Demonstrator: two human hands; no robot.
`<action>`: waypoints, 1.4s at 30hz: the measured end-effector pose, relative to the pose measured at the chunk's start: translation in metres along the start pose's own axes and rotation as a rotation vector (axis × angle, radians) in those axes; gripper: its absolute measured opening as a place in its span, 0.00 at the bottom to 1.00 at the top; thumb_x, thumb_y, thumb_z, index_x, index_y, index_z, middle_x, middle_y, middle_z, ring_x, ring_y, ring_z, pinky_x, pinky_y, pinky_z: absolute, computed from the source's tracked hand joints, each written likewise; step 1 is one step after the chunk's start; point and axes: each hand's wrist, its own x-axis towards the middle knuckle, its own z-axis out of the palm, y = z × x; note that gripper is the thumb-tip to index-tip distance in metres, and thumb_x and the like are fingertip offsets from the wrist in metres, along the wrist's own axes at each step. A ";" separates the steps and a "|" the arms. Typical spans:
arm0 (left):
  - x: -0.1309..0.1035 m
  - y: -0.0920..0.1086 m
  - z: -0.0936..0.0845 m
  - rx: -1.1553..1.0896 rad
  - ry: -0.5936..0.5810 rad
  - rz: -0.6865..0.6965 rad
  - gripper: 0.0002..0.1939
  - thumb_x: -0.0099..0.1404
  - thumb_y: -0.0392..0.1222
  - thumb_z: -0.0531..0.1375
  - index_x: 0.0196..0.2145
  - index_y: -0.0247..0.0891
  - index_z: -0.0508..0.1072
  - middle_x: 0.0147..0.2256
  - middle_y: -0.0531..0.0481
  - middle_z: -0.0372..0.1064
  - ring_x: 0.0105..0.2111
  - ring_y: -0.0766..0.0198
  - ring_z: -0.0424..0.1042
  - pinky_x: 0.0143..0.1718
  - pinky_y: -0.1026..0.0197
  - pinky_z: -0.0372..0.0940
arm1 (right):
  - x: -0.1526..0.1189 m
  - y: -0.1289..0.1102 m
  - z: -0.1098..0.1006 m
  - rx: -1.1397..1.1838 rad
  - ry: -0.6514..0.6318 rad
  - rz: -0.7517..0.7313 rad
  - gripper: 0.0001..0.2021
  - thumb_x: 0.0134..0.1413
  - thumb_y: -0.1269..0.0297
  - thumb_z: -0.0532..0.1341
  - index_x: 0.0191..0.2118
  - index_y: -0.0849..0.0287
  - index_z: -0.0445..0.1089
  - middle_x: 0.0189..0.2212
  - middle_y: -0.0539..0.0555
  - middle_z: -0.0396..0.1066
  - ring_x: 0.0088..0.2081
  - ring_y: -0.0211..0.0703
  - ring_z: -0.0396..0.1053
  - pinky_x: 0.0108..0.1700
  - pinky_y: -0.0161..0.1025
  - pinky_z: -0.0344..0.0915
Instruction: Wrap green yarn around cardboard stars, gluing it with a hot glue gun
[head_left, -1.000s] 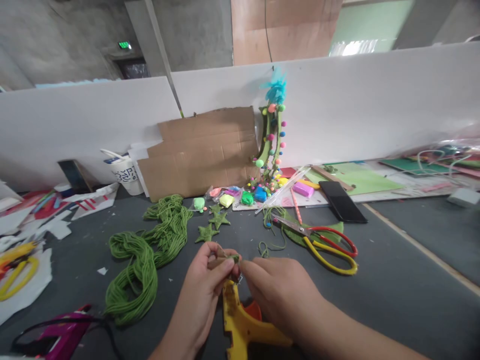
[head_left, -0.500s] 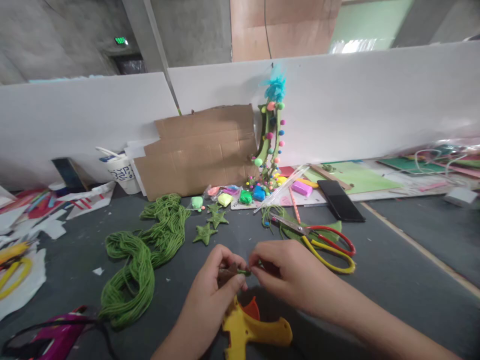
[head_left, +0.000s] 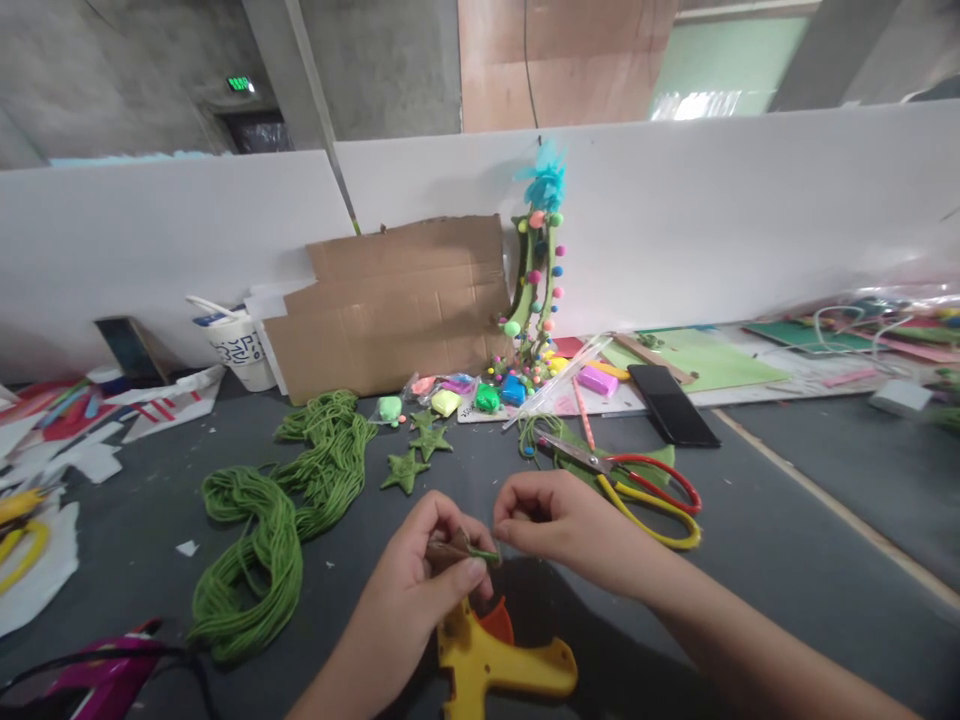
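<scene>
My left hand (head_left: 420, 575) pinches a small brown cardboard piece (head_left: 448, 549) with green yarn along its tip. Just right of it, my right hand (head_left: 541, 515) has its fingers pressed together; whatever they hold, if anything, is hidden. Beneath my hands lies a yellow glue gun (head_left: 502, 668) with an orange trigger. Beyond them on the table are green yarn-covered stars (head_left: 406, 471). A loose skein of green yarn (head_left: 251, 560) spreads out to the left. Scissors (head_left: 622, 475) with red and yellow handles rest behind my right hand.
A cardboard sheet (head_left: 397, 320) leans on the white partition beside a pompom-covered decoration (head_left: 536, 280). Several bright clay packs (head_left: 487, 398) lie in front. To the right is a black phone (head_left: 673, 404). A magenta glue gun (head_left: 105, 680) with a black cord sits at lower left.
My right hand has moved slightly up and away from the cardboard piece, widening the gap between my hands. My left hand still holds the piece, now more exposed. The view has shifted slightly.
</scene>
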 end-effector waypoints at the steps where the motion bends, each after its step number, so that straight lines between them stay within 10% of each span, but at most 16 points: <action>1: 0.000 0.000 0.000 -0.007 -0.003 0.008 0.07 0.59 0.32 0.59 0.30 0.41 0.62 0.32 0.56 0.69 0.27 0.69 0.68 0.32 0.63 0.60 | 0.000 0.000 0.000 0.023 -0.007 0.002 0.04 0.46 0.74 0.57 0.25 0.61 0.67 0.18 0.42 0.55 0.21 0.31 0.50 0.23 0.31 0.46; 42: -0.001 -0.004 0.002 -0.587 -0.085 -0.114 0.08 0.58 0.28 0.60 0.31 0.38 0.65 0.27 0.53 0.69 0.24 0.71 0.69 0.29 0.68 0.63 | -0.005 -0.005 0.018 -0.032 0.149 -0.167 0.05 0.49 0.73 0.58 0.28 0.58 0.69 0.18 0.43 0.56 0.21 0.32 0.53 0.23 0.30 0.50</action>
